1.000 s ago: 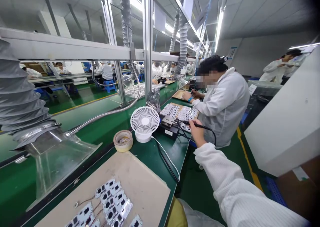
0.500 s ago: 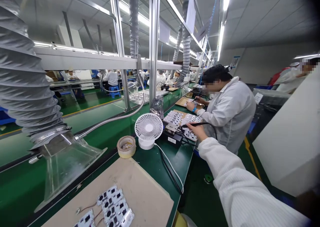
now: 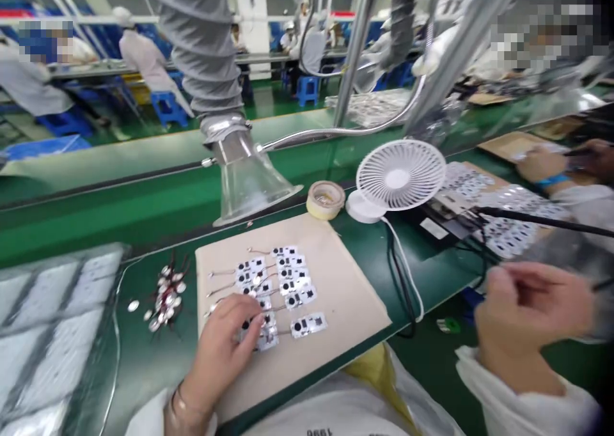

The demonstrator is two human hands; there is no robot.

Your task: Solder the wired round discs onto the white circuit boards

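Left hand (image 3: 225,337) covers some circuit boards (image 3: 295,276); the mat's right edge (image 3: 352,279) lies bare.

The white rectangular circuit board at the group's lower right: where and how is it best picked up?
Probably by its two long edges near the right end, coming from the right. The white rectangular circuit board seems to lie flat, with bare beige sheet on that side, while a thin wire appears to leave its left end, towards the left hand.
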